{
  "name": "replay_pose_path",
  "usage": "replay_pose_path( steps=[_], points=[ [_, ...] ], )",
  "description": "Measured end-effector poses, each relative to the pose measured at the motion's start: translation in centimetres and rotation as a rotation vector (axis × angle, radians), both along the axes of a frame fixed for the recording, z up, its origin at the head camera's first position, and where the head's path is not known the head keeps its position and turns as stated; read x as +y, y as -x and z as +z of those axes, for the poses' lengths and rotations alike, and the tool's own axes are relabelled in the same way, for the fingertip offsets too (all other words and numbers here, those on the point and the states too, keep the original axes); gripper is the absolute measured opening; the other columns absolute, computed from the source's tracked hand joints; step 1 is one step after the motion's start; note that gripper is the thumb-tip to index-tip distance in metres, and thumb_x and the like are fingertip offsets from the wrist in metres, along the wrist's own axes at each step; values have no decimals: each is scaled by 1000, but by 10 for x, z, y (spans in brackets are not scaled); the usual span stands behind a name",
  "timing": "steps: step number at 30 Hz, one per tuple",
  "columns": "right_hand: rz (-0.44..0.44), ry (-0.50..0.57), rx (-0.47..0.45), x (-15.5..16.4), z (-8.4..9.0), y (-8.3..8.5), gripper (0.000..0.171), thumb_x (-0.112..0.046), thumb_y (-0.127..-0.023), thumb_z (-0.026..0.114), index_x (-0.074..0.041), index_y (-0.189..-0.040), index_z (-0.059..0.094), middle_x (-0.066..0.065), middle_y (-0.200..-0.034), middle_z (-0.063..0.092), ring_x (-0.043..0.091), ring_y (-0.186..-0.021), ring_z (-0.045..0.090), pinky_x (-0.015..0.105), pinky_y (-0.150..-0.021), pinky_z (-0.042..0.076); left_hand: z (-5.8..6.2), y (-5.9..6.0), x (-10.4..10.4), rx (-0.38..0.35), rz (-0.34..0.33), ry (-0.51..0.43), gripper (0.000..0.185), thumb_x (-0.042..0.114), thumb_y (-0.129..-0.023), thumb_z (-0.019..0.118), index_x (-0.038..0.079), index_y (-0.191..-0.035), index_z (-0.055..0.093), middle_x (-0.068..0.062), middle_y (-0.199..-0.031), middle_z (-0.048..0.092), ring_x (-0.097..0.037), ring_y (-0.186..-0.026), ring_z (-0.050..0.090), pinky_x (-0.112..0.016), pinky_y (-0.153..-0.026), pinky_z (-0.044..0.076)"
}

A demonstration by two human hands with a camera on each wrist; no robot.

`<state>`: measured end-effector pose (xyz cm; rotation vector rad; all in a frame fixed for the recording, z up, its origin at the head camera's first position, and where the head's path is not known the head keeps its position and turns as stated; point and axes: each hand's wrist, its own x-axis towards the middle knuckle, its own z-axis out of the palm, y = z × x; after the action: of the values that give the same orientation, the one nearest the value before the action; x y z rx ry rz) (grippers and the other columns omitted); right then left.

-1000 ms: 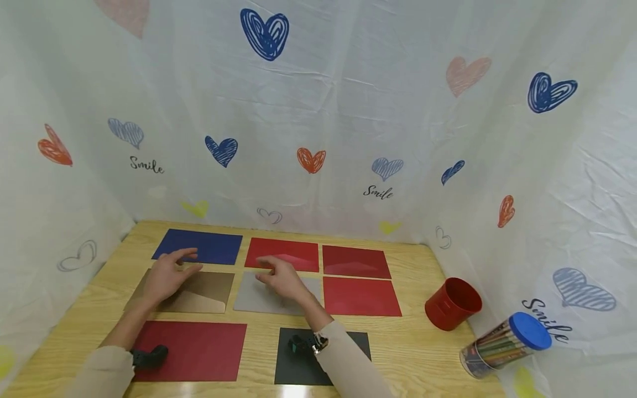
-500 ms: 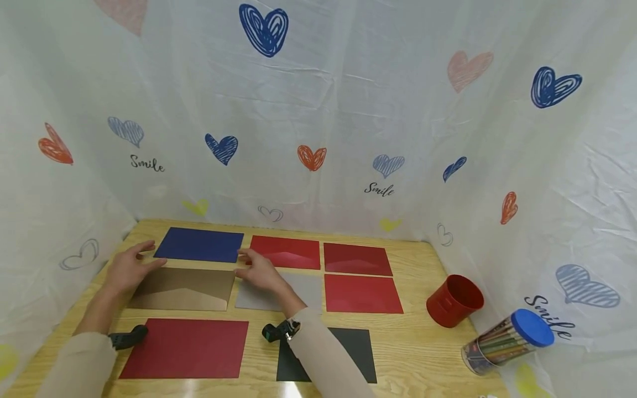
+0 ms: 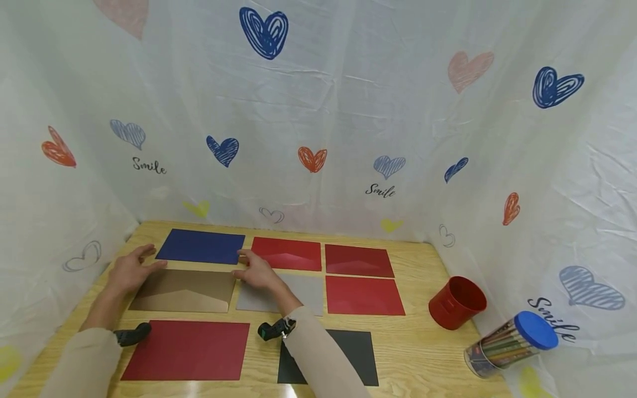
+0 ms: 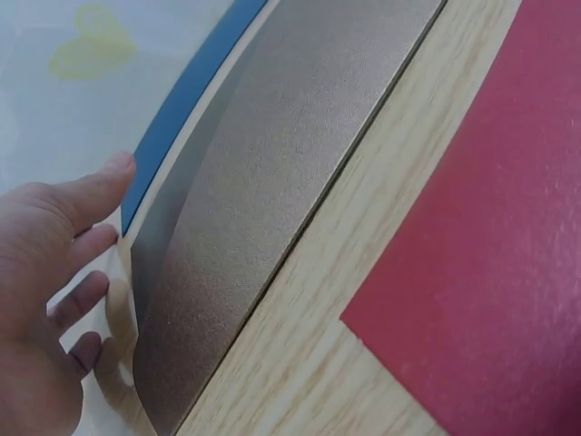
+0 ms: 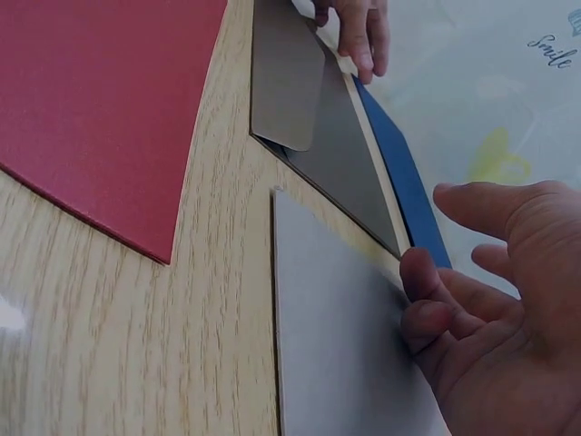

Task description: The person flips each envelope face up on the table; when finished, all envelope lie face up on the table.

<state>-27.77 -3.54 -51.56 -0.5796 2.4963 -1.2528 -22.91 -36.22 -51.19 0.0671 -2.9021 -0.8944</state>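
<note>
Both hands are lying open at either end of the gold envelope (image 3: 185,290), left of centre in the frame: the left hand (image 3: 130,270) is touching its upper-left corner, the right hand (image 3: 256,272) its upper-right, just below the blue envelope (image 3: 201,246)

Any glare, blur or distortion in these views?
Head: wide-angle bend at the edges, white glare on the table near edge. Left wrist: sheen on the gold envelope, left hand soft. Right wrist: right hand close and slightly blurred.
</note>
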Motion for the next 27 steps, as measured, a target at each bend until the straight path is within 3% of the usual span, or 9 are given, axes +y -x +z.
replay_pose_path(
  steps=[7,12,16,19,20,22,25,27],
  points=[
    [-8,67,-52,0,-1,-1,62,-21,-94,71,-13,-150,46,3,-144,59,7,-90,69,24,-81,51,2,-1,3,-16,-22,-35,73,40,-101,60,-12,-147,35,-38,-140,46,-59,-122,45,-67,-89,40],
    [-10,84,-54,-4,-2,-3,59,-14,-94,70,-12,-149,48,7,-144,58,7,-82,68,23,-77,51,3,-3,6,-17,-26,-99,70,31,-103,58,-16,-147,32,-38,-140,45,-60,-123,43,-66,-94,40],
    [-21,61,-17,-8,-2,-5,59,-13,-94,70,-15,-148,49,7,-143,57,14,-105,67,26,-88,50,2,-3,6,-5,-9,-144,63,21,-104,57,-17,-147,31,-39,-139,46,-59,-123,44,-63,-92,42],
    [-46,71,13,-10,-1,-6,59,-14,-93,70,-17,-148,50,7,-143,57,17,-124,58,27,-95,47,2,-2,5,27,-1,-175,58,13,-102,56,-18,-146,33,-38,-137,49,-53,-118,52,-44,-85,52],
    [-56,87,19,-11,0,-7,58,-13,-93,70,-16,-147,50,7,-143,57,18,-125,57,27,-94,48,2,-2,5,42,2,-182,56,11,-102,56,-18,-145,35,-37,-136,51,-44,-112,60,-35,-81,53],
    [-72,119,27,-11,1,-8,57,-11,-93,70,-17,-147,51,6,-144,56,17,-109,63,26,-83,51,3,-2,5,72,6,-205,54,7,-99,56,-18,-143,38,-37,-134,53,-16,-98,66,-19,-71,50],
    [-93,178,24,-12,3,-9,55,-7,-94,69,-16,-146,53,6,-144,56,10,-79,62,22,-66,48,2,-3,4,112,26,-245,51,5,-97,59,-18,-140,44,-37,-129,56,18,-83,49,-9,-64,44],
    [-106,216,17,-12,4,-10,53,-5,-95,68,-16,-144,54,5,-143,57,8,-66,56,21,-58,45,2,-5,4,125,43,-281,50,6,-96,61,-17,-139,46,-34,-126,60,27,-80,41,-8,-64,45]
  ],
)
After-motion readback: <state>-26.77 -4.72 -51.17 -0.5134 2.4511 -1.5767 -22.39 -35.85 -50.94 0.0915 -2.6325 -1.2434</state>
